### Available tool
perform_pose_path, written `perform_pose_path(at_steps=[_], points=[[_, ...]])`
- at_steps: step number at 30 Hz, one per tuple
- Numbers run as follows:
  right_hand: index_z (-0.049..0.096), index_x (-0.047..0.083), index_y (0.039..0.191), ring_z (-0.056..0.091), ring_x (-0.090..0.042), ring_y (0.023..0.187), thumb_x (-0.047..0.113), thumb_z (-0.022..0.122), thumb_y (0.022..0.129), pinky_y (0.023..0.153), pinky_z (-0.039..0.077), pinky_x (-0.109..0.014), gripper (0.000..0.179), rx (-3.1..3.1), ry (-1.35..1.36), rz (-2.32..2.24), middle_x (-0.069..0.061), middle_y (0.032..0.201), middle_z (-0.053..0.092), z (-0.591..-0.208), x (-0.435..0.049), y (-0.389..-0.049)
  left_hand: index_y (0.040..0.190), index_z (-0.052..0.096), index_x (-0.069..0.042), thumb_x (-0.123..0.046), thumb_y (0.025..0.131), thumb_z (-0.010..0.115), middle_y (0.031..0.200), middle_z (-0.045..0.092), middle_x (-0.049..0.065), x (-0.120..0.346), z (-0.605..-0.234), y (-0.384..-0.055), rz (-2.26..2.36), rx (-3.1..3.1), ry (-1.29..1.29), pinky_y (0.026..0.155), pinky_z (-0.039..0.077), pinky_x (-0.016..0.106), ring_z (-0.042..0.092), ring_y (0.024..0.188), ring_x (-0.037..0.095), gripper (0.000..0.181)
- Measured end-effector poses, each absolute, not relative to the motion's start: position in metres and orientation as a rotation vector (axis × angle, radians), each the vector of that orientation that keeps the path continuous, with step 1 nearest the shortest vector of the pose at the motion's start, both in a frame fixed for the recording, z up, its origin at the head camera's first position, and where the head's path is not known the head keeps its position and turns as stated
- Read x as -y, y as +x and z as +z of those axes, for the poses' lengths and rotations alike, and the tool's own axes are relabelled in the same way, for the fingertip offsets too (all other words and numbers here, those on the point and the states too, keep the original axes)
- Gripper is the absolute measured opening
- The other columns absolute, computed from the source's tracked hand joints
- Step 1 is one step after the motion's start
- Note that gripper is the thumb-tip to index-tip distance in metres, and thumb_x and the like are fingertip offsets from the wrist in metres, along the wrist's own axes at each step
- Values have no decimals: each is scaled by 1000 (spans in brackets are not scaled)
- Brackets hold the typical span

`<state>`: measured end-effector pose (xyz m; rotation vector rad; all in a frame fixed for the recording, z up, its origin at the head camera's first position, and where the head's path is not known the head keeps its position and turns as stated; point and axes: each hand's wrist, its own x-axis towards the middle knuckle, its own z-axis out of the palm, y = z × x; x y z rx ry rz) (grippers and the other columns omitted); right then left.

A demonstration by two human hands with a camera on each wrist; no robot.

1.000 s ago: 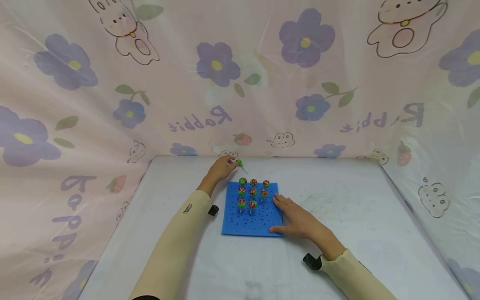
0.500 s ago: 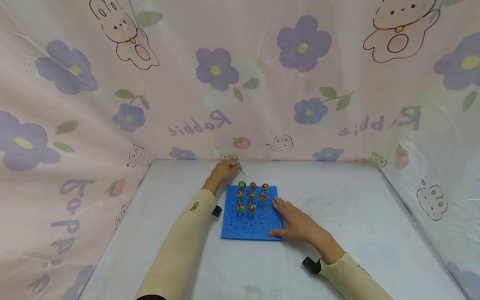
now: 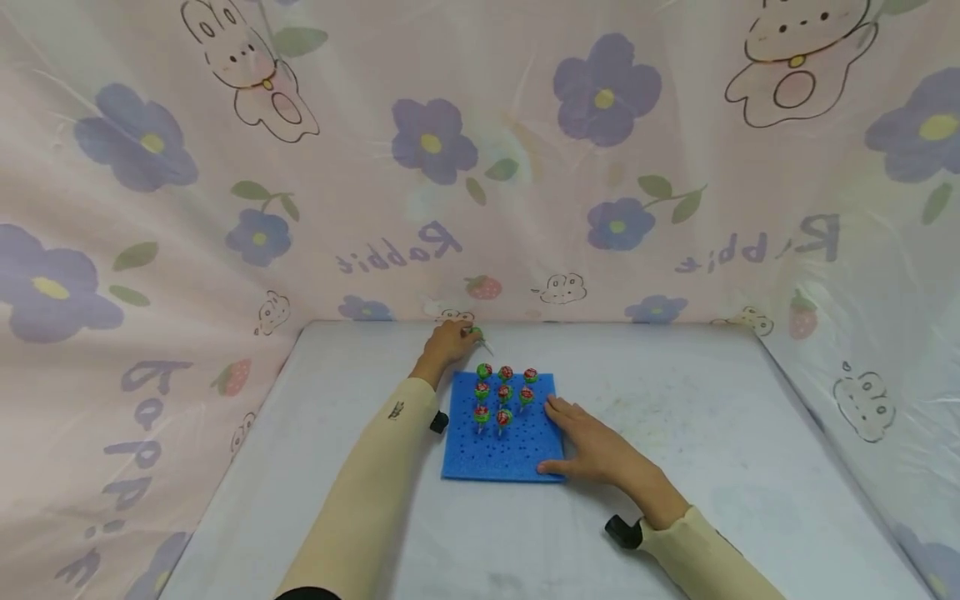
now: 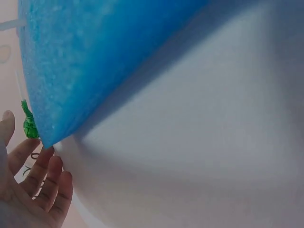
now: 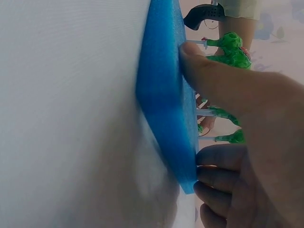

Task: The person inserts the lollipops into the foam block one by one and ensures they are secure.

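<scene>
A lollipop [image 3: 477, 333] with a green wrapper and white stick lies on the table behind the blue foam board [image 3: 468, 462]. My left hand [image 3: 447, 340] reaches it from the left; in the left wrist view its index fingertip is right at the lollipop's head [image 4: 30, 127], while the thumb [image 4: 6, 126] stands apart. Several red-and-green lollipops [image 3: 505, 392] stand upright in the board in rows, two in the front row. My right hand [image 3: 596, 442] rests along the board's right edge, thumb [image 5: 199, 59] near the front corner and fingers [image 5: 221, 173] farther back.
The board has many small holes [image 3: 517, 450] in front of the standing lollipops. A white table [image 3: 675, 417] surrounds it, backed by a printed curtain [image 3: 517, 217] with flowers and rabbits. Black wrist cameras [image 3: 624, 531] stick out from both sleeves.
My left hand has shifted slightly right, now overlapping the loose lollipop more. The right hand stays on the board's edge. The head view has tilted up slightly.
</scene>
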<state>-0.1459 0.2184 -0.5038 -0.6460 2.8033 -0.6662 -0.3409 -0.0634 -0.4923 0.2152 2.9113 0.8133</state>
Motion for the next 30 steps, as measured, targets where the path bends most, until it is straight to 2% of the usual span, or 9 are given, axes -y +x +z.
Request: perform_pose_path(at_steps=[7, 15, 23, 30], points=[[36, 0, 166, 30, -51, 157, 60, 85, 87, 124, 34, -65, 110, -2804, -672, -677, -19, 174, 29, -502, -218, -146, 149, 66, -16, -44, 108, 60, 146, 61, 20, 62, -505, -351, 818, -2913, 162, 106, 51, 60, 57, 134, 45, 50], [37, -1, 165, 31, -50, 157, 60, 85, 87, 124, 35, -65, 110, -2812, -678, -666, -19, 174, 30, -503, -218, -146, 138, 71, -14, -44, 106, 67, 141, 63, 16, 64, -508, -355, 858, -2877, 144, 110, 48, 58, 56, 134, 41, 44], [37, -2, 165, 31, -51, 157, 58, 85, 87, 124, 34, -65, 109, -2805, -674, -674, -20, 174, 30, -503, -219, -145, 145, 69, -17, -35, 104, 72, 137, 66, 16, 62, -506, -349, 845, -2917, 185, 105, 52, 58, 60, 128, 40, 44], [37, -2, 165, 30, -50, 157, 59, 85, 87, 124, 34, -64, 110, -2807, -672, -668, -19, 174, 30, -504, -219, -147, 128, 77, -12, -36, 102, 74, 134, 65, 17, 61, -499, -339, 917, -2918, 177, 105, 51, 56, 59, 126, 39, 35]])
